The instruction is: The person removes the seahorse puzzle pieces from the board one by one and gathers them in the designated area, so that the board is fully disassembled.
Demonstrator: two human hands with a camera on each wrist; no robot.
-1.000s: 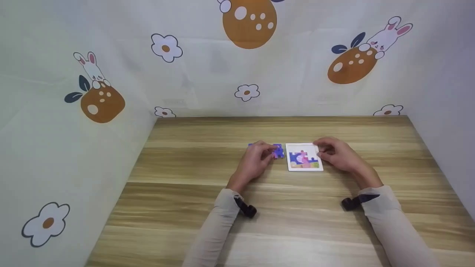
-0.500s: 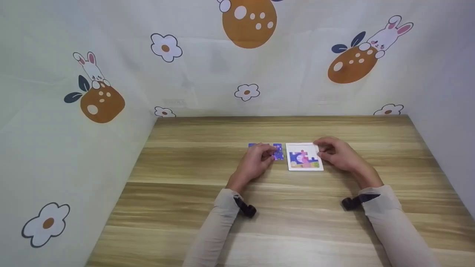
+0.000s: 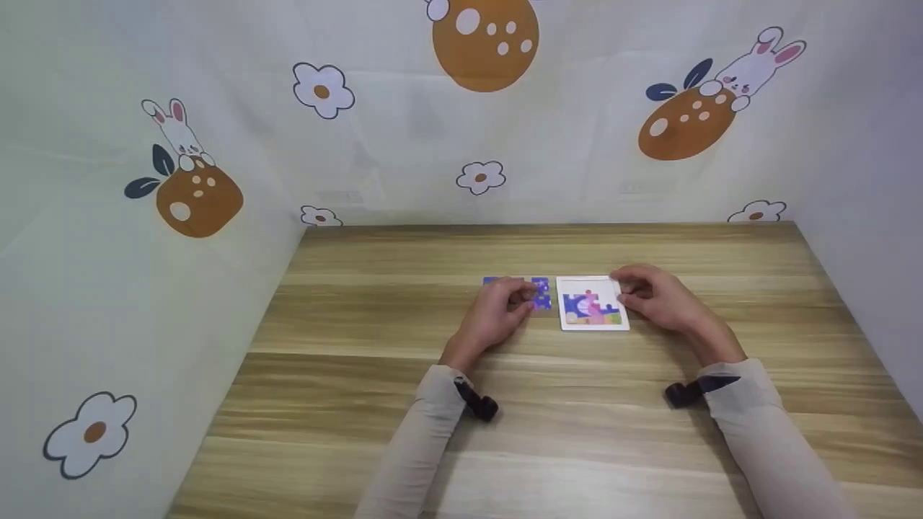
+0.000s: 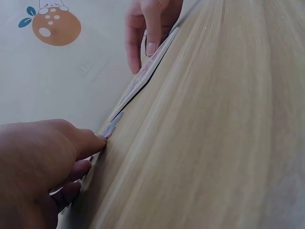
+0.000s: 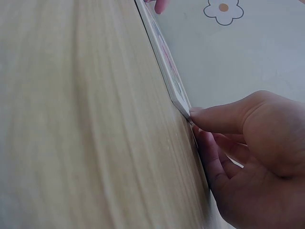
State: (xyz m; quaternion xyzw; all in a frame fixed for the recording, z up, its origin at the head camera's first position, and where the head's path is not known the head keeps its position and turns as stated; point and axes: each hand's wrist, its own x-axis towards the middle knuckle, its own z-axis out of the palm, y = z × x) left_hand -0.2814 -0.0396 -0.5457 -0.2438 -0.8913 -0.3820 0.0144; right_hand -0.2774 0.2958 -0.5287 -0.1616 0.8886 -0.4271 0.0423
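Observation:
My left hand (image 3: 497, 308) bends over blue and purple jigsaw pieces lying on the table. Thumb and fingertips pinch a star-patterned jigsaw piece (image 3: 541, 297) at its left side; another blue jigsaw piece (image 3: 491, 280) is mostly covered by the hand. To the right lies a square white puzzle tray (image 3: 593, 284), its lower part filled with joined pieces (image 3: 592, 310) in blue, pink and green. With thumb and forefinger, my right hand (image 3: 659, 299) holds the tray's right edge near the top corner. In the right wrist view, the thumb (image 5: 217, 118) touches the tray's corner.
The wood-grain table (image 3: 548, 418) carries everything. A white cloth wall (image 3: 404, 144) printed with rabbits, oranges and flowers rises behind it and on both sides. Each sleeve cuff has a black wrist camera strapped on, left camera (image 3: 479, 405) and right camera (image 3: 681, 393).
The star-patterned jigsaw piece has turned slightly under my left fingers and now lies straighter beside the tray. Both hands stay nearly in place; the tray has not visibly moved.

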